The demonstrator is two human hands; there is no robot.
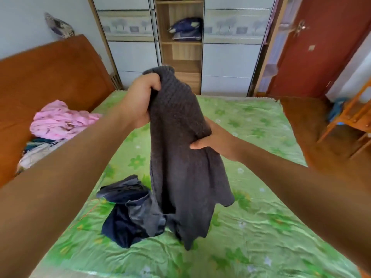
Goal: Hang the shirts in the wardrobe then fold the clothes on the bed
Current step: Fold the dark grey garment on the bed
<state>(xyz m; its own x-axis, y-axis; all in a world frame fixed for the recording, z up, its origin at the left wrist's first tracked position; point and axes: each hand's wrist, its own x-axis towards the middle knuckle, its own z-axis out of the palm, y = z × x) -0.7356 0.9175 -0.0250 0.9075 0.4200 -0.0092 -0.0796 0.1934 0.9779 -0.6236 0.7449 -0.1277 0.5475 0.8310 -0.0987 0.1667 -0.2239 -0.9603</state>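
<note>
Bed: a green floral sheet [251, 227] is spread below the wardrobe [230, 57].
Sweater: a dark grey knit [180, 137] is hung lengthwise, its hem touching the bed.
Left hand [140, 101]: clamped on the top.
Right hand [214, 141]: pinched at mid-length, lower.
Pile: dark clothes [128, 213] are left just beside.

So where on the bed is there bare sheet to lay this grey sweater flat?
The widest bare patch of bed lies between the hanging grey sweater and the bed's right edge. A second runs along the far edge, toward the wardrobe. Crowded: the dark clothes pile left of the sweater's hem, and the pink pile by the headboard.
</note>
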